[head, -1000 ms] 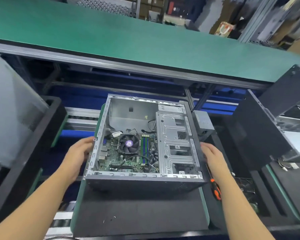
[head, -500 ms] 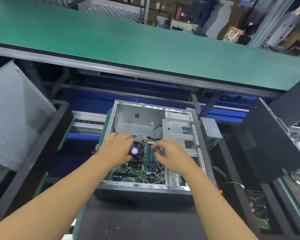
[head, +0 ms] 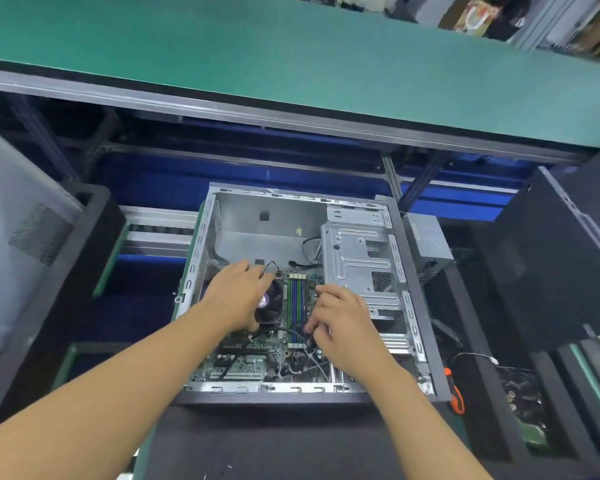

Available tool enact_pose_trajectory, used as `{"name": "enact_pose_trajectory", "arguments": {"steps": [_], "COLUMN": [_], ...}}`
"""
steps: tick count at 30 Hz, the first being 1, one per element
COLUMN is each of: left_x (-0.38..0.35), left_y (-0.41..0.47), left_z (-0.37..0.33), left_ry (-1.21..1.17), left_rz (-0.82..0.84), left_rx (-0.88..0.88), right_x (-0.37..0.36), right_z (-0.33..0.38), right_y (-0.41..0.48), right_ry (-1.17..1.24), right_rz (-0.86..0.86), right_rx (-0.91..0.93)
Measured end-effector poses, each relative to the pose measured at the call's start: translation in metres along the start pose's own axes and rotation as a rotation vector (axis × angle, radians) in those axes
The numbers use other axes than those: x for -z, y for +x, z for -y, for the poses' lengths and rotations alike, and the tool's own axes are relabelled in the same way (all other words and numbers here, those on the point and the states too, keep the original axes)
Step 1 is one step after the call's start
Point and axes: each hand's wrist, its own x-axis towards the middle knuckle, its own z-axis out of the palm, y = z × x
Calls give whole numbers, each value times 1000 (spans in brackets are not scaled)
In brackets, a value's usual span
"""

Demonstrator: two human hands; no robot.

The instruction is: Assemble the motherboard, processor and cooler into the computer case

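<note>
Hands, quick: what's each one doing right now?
Left hand: holding the cooler.
Right hand: pinching a black cable beside the memory slots.

Bench station, as you face it. A green-matted bench top (head: 291,46) spans the full width ahead of you, its near edge capped by a grey aluminium rail (head: 291,114). Under the rail are dark frame struts (head: 392,178) and a blue panel (head: 174,183). Your work surface is a black foam pad (head: 274,445) with a green border. Off its left edge you have a roller track (head: 156,230) and a black foam tray (head: 87,271) carrying a tilted translucent sheet (head: 11,258). Off its right edge a dark panel (head: 534,278) leans. Past the bench top's far right corner are blurred cartons (head: 471,15) and racking. The light is even, with a soft sheen on the rail.
</note>
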Motion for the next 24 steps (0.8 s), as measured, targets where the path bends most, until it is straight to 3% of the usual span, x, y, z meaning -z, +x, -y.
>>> {"name": "enact_pose_trajectory", "arguments": {"steps": [13, 17, 24], "left_x": [3, 23, 27], "left_y": [-18, -44, -101], "left_z": [-2, 3, -6], "left_ry": [-184, -415, -652], "left_rz": [-40, -221, -337], "left_rx": [64, 19, 129], "right_x": [1, 9, 14], "right_z": [2, 6, 21], "right_y": [-2, -8, -32], "right_ry": [40, 70, 67], "right_rz": [-2, 72, 117], "right_rx": [-13, 23, 43]}}
